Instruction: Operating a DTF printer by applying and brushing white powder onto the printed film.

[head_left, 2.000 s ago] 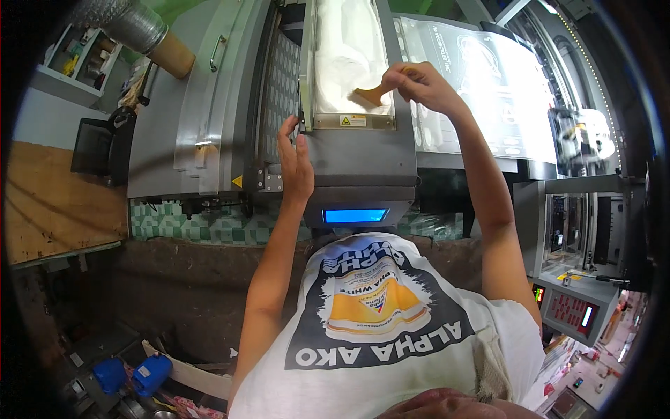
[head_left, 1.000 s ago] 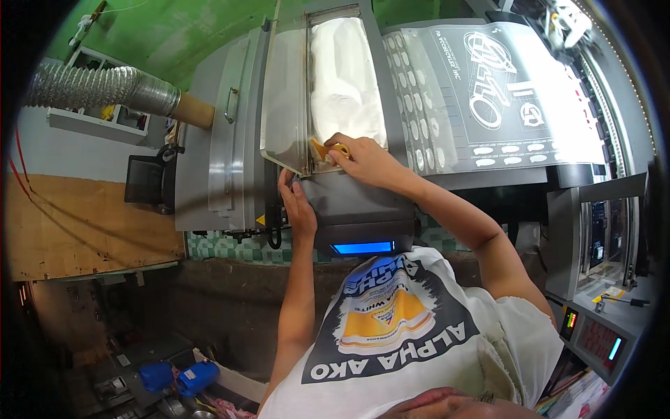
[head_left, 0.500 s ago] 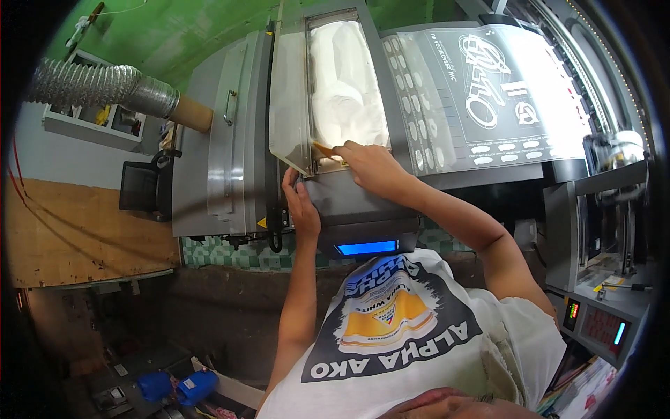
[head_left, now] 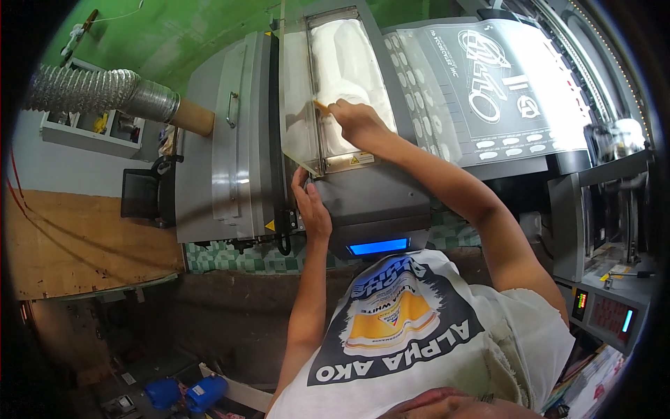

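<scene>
the right hand (head_left: 354, 120) is pinching a small brown tool (head_left: 320, 107) inside the tray of white powder (head_left: 345, 63); the left hand (head_left: 310, 206), just below, is gripping the clear lid (head_left: 296, 98).

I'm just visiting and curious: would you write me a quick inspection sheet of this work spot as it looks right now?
Surface: grey metal machine with a lit blue display.
Job's things: clear hinged cover raised over a bin of white powder; small tan tool.
Clutter: blue items on the floor.
Grippers: left hand on the cover's lower edge; right hand holds the tool in the powder.
Cables: black cable under the machine.
Surroundings: printed film sheet, silver duct, green wall.
</scene>
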Tool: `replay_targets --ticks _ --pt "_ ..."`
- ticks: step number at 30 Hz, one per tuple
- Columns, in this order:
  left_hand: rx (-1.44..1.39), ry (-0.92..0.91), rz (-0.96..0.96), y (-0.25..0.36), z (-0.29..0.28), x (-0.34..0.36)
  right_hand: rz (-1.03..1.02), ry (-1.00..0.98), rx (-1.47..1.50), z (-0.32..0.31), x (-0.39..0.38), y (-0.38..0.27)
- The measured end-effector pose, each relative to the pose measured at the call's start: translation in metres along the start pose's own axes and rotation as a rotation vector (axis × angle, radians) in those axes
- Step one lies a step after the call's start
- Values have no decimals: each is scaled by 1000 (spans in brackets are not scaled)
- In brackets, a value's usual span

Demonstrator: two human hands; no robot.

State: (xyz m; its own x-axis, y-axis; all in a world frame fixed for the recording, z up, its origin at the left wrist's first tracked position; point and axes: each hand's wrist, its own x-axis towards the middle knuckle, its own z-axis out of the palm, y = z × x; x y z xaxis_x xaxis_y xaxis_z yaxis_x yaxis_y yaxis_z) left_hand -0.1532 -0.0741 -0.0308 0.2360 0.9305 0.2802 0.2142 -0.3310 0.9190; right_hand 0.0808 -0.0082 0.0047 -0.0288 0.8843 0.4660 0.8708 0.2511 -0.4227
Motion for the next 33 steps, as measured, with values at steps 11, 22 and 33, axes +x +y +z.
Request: replay_targets --ticks 11,22,33 --pt "37 29 21 5 3 0 17 31 -128 14 80 51" --pt "145 41 -8 8 5 -2 64 60 -153 32 151 112" --pt "178 49 -23 11 6 -4 132 46 -145 46 205 158"
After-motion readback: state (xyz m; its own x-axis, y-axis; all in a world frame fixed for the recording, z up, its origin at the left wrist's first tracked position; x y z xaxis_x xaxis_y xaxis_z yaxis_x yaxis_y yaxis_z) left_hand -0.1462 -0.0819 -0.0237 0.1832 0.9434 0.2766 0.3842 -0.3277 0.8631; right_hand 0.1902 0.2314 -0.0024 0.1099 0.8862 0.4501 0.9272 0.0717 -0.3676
